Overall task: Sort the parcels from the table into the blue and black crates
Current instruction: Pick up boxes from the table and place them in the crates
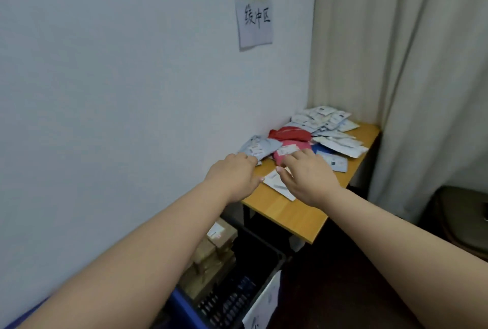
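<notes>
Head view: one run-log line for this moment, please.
stage: reaching into pile | left hand: at pale blue plastic parcel | right hand: on pink plastic parcel | black crate: holds boxes

- The bench (295, 212) has an orange-tan wood-coloured top with a black frame below.
- The heap of parcels (324, 122) at the far end is mostly white with small dark print.
- A red parcel (289, 132) lies in the heap's middle; a pink parcel (290, 150) just before it bears a white label.
- A pale blue parcel (260, 146) also carries a white label.
- The black crate (264, 262) holds brown cardboard boxes (211, 257); the blue crate (184, 310) shows a deep blue rim.
- The wall is pale bluish white, with a white paper sign (254, 22) lettered in black.
- The curtain (396, 64) is plain beige.
</notes>
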Tool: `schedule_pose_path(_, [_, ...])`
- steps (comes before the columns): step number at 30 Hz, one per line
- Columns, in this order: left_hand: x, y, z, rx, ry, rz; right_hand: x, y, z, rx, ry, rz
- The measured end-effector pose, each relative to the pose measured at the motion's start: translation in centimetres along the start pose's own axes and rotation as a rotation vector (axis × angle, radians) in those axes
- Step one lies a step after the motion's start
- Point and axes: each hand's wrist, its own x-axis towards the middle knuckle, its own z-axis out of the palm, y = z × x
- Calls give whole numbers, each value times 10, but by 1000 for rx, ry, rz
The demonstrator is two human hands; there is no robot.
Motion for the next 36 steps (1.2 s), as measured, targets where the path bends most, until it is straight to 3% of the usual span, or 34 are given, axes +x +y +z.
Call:
schedule_pose_path(6, [71, 80, 4, 64, 14, 91, -12, 112, -7, 9, 6, 125])
schedule_pose_path(13, [161, 159, 12, 27, 67, 80, -4, 240, -8, 62, 33, 195])
schedule_pose_path(18, [189, 194, 62, 42, -76, 44, -15, 301, 25, 116, -79, 242])
schedule_pose_path(21, [210, 202, 84, 27, -160, 10, -18, 322, 52, 145, -161, 262])
schedule_pose_path(27, [260, 193, 114, -55, -169, -24, 0, 343, 105, 189, -273, 235])
schedule_pose_path(36, [352, 156, 225, -194, -370, -116, 69, 393, 196, 129, -411, 252])
